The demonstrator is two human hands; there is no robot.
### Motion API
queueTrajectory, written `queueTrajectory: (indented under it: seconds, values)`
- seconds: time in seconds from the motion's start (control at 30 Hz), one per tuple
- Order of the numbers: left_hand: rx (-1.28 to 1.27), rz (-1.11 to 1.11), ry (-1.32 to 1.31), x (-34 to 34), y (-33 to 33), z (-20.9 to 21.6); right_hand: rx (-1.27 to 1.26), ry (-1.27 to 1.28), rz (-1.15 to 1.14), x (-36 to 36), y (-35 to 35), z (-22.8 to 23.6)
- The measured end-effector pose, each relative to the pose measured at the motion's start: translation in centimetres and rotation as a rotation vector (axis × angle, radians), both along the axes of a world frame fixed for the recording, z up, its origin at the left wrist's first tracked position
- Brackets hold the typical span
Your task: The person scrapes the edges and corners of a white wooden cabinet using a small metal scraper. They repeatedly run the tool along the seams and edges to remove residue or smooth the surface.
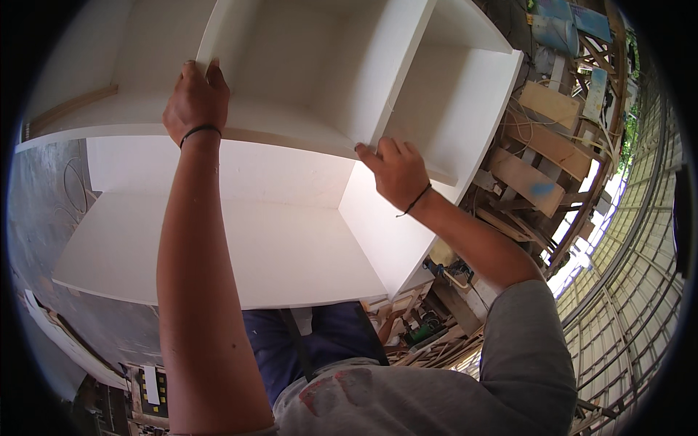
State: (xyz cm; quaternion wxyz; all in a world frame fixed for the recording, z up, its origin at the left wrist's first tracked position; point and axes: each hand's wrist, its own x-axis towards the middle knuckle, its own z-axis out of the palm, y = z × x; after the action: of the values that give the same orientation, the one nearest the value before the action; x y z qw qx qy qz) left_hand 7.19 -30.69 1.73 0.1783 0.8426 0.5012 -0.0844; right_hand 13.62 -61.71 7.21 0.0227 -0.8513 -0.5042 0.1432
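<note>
A large white cabinet (291,132) with upright dividers and open compartments fills the upper middle. My left hand (196,105) is closed around the lower part of its left divider (213,33), close to the horizontal shelf edge. My right hand (398,173) is closed at the corner where the right divider (402,73) meets the shelf, its thumb lying along the shelf edge. Its fingertips are partly hidden. Below the shelf is a wider open bay with a white bottom panel (218,247), whose front edge lies just before my body.
Wooden boards (534,149) and scraps are stacked on the right, with a blue container (554,33) above them. A metal grille wall (625,269) curves along the far right. Beneath the cabinet's right corner sits a green power tool (424,332) among wood strips. A grey wall (40,211) stands on the left.
</note>
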Motion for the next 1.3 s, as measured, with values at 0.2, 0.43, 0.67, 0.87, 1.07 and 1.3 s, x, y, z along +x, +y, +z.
queueTrajectory:
  seconds: [0.2,0.43,0.67,0.87,1.07,1.3]
  values:
    - [0.02,-0.043,-0.009,0.3,0.0,-0.2,0.116,-0.007,-0.346,3.4,0.0,0.2]
    - [0.067,-0.063,-0.003,-0.1,0.3,-0.2,0.173,0.059,-0.379,-6.5,-0.4,-0.6]
    - [0.154,-0.138,-0.146,-0.6,-0.8,-1.2,0.305,0.149,-1.078,-18.7,-11.2,-2.1]
    - [0.202,-0.241,-0.284,-1.4,1.3,-2.6,0.211,0.226,-1.212,-33.8,-17.0,-5.4]
    - [0.496,-0.868,-0.596,-2.7,-1.4,-3.1,0.215,0.132,-1.278,-35.9,-16.1,-5.2]
    - [-0.025,-0.883,-0.469,-2.0,-19.8,-0.8,0.138,0.11,-1.234,-36.0,-16.6,-5.3]
